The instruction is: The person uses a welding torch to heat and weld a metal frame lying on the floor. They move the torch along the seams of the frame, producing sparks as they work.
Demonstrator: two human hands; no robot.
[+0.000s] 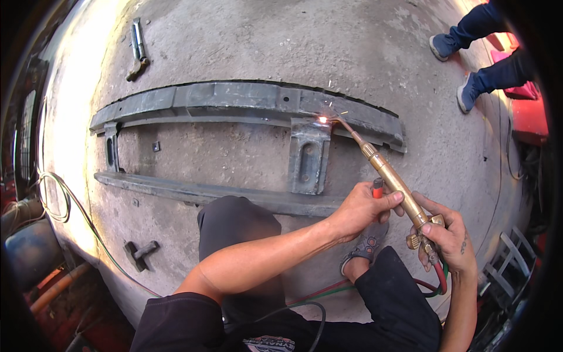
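Observation:
My right hand [446, 234] grips a brass cutting torch [384, 173] by its valve end, with red and green hoses running from it. My left hand [369, 208] is closed round a small orange-and-dark object [378, 193], its thumb beside the torch body. The torch tip reaches a bright glow [323, 119] with sparks where a short bracket [309, 161] meets the long dark metal beam [234, 102]. A second long rail [155, 185] lies parallel nearer me, and a smaller bracket [110, 149] stands between them at the left end.
A long tool [138, 50] and a hammer [143, 251] lie on the concrete floor [352, 53]. Hoses [67, 193] coil at the left near a dark cylinder [32, 252]. Another person's legs [487, 76] are at upper right, beside red equipment [528, 123]. Metal frames [507, 264] lie at lower right.

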